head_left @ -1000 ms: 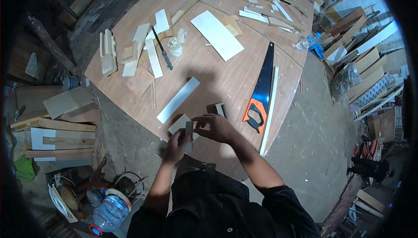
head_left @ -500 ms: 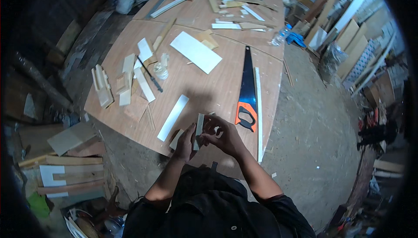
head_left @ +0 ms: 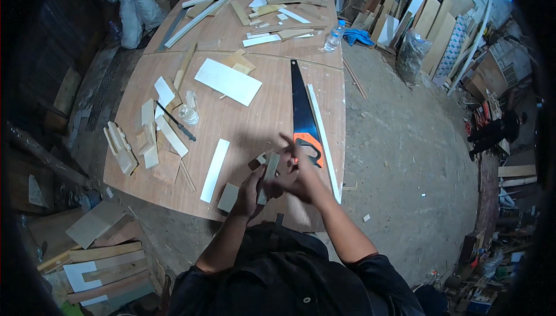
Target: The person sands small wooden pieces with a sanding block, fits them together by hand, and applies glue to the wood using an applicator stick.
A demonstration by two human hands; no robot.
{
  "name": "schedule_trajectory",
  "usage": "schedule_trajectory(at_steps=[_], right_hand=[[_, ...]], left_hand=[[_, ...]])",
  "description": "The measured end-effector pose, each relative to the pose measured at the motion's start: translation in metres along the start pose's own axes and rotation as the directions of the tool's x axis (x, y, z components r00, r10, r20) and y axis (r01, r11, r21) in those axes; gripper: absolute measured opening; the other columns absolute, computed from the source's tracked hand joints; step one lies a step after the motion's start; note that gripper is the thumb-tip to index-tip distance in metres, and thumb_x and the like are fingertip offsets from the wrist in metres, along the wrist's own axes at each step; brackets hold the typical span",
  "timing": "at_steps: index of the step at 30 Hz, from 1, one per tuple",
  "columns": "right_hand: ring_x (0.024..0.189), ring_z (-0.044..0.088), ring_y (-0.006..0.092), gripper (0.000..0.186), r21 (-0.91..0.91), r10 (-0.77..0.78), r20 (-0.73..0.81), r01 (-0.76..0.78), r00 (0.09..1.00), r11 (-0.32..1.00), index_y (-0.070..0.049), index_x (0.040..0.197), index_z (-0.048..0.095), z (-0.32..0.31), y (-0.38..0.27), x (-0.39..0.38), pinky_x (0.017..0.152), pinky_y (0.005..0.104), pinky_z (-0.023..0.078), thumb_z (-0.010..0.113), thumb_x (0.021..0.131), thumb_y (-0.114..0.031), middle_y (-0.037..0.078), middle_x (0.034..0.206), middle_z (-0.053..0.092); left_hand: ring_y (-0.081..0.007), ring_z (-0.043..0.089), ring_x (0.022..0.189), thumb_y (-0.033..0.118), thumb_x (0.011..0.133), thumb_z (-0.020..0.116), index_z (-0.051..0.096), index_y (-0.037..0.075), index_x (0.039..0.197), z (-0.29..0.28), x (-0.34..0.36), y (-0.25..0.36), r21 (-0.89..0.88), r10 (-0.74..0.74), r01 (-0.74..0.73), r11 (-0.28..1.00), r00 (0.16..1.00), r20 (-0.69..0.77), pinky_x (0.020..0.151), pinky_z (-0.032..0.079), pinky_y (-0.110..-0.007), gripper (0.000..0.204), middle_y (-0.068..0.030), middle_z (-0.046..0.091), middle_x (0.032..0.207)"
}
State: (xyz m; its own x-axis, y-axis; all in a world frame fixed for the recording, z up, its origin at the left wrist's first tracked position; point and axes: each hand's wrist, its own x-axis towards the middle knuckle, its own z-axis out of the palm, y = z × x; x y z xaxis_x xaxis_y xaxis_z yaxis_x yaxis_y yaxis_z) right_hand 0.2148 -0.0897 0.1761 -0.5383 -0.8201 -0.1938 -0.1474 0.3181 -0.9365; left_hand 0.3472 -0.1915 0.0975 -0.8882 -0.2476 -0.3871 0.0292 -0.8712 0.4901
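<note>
Standing over the near edge of the plywood table (head_left: 243, 125), the person had both hands up together above the boards. The left hand (head_left: 250, 191) was closed around the lower end of a short pale wood strip (head_left: 269, 171), held nearly upright just over the table's front edge. The right hand (head_left: 296, 178) pressed in against the strip from the other side, thumb and lower fingers pinching it while one finger stuck out straight toward the saw. That handsaw (head_left: 303, 120), black blade and orange-and-black handle, lay flat just beyond the right hand, handle nearest the person, with a long thin white batten (head_left: 323, 136) alongside it. A small wood block (head_left: 228, 197) sat on the table just beside the left wrist, and a long white strip (head_left: 215, 169) lay a little further left. Farther up the table rested a white rectangular panel (head_left: 228, 81), and off to the left a dark pencil-like tool (head_left: 176, 121) lay among scattered offcuts.
</note>
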Motion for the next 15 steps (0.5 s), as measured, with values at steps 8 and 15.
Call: schedule_trajectory(at_steps=[8,15], right_hand=[[0.113,0.048,0.0240,0.123,-0.146,-0.296,0.096,0.307,0.950,0.940,-0.012,0.153,0.011,0.016,0.014,-0.009,0.085,0.0340,0.046,0.091,0.060,-0.028,0.010,0.133,0.047],[0.095,0.055,0.0111,0.058,0.212,-0.062,-0.084,0.079,0.994,0.974,-0.008,0.131,0.055,0.015,0.011,0.005,0.075,0.0230,0.046,0.079,0.077,-0.011,0.005,0.112,0.056]], left_hand=[[-0.0189,0.063,0.085,0.041,0.101,0.040,0.044,0.001,0.135,0.010,-0.029,0.014,0.735,0.392,-0.526,0.429,0.841,0.373,0.081,0.053,-0.034,0.052,-0.0099,0.058,0.106],[-0.0111,0.059,0.075,0.031,0.099,0.049,0.054,0.005,0.117,0.005,-0.029,0.026,0.253,0.109,-0.090,0.963,0.992,-0.062,0.066,0.048,-0.026,0.031,-0.0053,0.060,0.091]])
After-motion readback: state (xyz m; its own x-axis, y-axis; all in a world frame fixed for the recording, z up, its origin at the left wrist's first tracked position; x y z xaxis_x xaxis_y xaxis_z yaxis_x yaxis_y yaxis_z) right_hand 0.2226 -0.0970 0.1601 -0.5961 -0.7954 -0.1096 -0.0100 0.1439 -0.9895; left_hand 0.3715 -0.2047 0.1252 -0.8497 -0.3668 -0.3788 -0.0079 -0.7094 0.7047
